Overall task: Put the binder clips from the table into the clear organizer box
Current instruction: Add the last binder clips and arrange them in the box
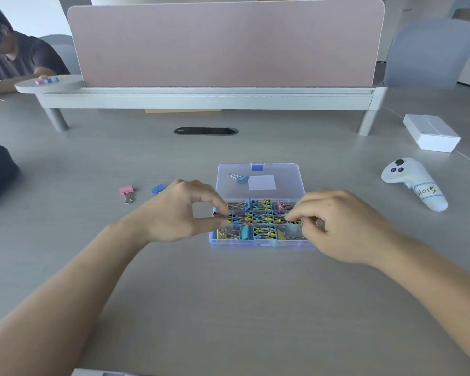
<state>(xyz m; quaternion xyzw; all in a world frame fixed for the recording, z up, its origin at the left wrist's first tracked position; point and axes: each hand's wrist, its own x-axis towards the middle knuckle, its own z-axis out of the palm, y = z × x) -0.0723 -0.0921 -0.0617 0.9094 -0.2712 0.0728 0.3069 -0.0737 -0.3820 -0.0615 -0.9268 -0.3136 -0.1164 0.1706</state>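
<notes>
Pinching small clip (224, 217) at organizer box (255, 245) left-middle cell: left hand (179, 210), narrow. Right hand (337, 226) curled over right cells, hold unclear. Blue clip (158, 189) and pink clip (126, 191) lie loose on table (228, 299), 10 o'clock of left hand, which is nearer. Pink handles point to 6.

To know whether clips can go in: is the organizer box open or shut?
Open: the organizer box has its lid folded back, compartments of binder clips exposed.
</notes>
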